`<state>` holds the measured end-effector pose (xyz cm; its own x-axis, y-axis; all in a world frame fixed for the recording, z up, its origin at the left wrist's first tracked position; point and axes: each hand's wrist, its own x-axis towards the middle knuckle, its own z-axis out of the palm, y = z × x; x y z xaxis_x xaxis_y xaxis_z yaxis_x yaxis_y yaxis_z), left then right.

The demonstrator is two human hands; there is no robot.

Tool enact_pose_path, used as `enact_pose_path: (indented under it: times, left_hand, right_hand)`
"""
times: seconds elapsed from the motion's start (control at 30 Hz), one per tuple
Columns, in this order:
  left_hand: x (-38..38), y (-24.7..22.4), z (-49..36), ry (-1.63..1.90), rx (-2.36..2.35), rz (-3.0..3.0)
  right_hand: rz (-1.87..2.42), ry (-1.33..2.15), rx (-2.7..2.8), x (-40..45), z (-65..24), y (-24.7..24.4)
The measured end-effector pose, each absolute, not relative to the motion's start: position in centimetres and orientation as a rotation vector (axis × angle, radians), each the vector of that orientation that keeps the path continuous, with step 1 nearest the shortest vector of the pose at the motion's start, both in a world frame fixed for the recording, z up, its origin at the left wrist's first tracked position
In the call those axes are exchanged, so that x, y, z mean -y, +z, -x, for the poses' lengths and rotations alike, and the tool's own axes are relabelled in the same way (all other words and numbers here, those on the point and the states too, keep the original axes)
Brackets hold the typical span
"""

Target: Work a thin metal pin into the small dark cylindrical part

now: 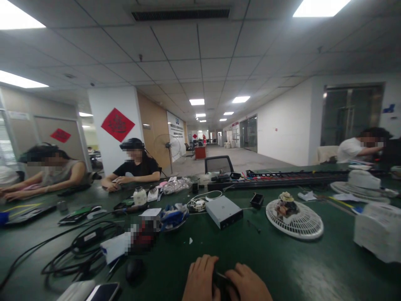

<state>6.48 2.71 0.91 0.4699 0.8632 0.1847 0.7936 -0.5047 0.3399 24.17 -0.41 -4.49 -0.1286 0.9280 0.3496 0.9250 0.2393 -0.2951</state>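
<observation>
Left hand point(199, 278), right hand point(247, 285), closed grip on small black object point(223, 281)

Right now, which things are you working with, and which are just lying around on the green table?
Working with:
left hand
right hand
small black object, held between them

Just lying around:
black computer mouse
silver optical drive
white fan guard
bundle of black cables
</observation>
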Motion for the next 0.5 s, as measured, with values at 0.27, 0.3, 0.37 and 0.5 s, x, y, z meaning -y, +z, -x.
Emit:
enact_pose_path:
  times: [0.27, 0.3, 0.37, 0.5]
  left_hand:
    - [-1.3, 1.8, -6.6, 0.523, -1.578, -2.567]
    - [-1.0, 2.1, -6.6, 0.559, -1.576, -2.591]
    - [0.0, 3.1, -6.4, 0.686, -1.54, -2.661]
    - [3.8, 5.5, -5.7, 1.022, -1.217, -2.912]
  right_hand:
    - [1.688, 0.094, 1.99, 1.9, -23.4, -1.3]
    - [1.674, 0.096, 1.958, 2.3, -23.2, -0.9]
    - [1.647, 0.086, 1.887, 3.1, -23.0, -0.2]
    - [1.638, 0.061, 1.801, 4.1, -22.9, 0.6]
